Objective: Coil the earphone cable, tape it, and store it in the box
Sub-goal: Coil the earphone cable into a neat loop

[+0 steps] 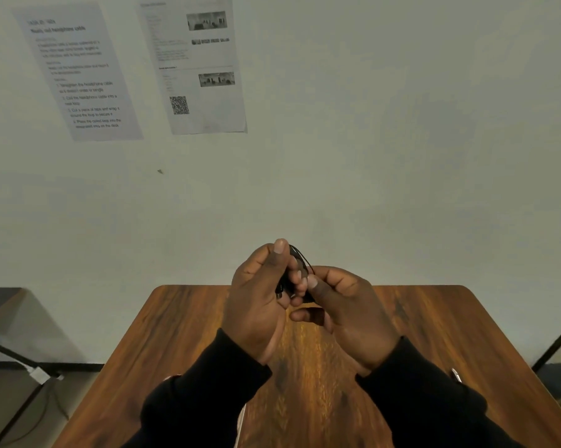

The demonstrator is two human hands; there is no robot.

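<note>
A black earphone cable (300,257) is bunched in loops between both hands, held up above the far part of the wooden table (188,334). My left hand (259,295) grips the coil with its thumb raised on top. My right hand (343,305) pinches the cable from the right side, fingers curled around the lower loops. Most of the coil is hidden by the fingers. No tape and no box show in the view.
Two printed sheets (79,72) hang on the pale wall behind the table. A small white object (456,374) lies on the table by my right sleeve. Dark furniture and a cable (30,367) sit at the lower left, a frame at the right edge.
</note>
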